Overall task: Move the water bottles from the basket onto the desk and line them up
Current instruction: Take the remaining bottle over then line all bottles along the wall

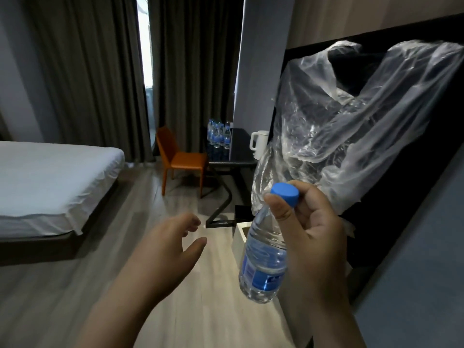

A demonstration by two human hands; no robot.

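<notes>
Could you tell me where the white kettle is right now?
In the head view, the white kettle stands on the dark desk, right of the water bottles, partly behind the plastic bag.

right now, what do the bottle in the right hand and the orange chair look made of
Bottle: likely thin clear plastic; see-through ribbed wall, glossy blue label, matte blue cap. Orange chair: smooth matte orange shell, plastic or leather-like cover; too far to tell which.

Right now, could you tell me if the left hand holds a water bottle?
No, the left hand is open and empty; the right hand pinches the bottle by its blue cap.
</notes>
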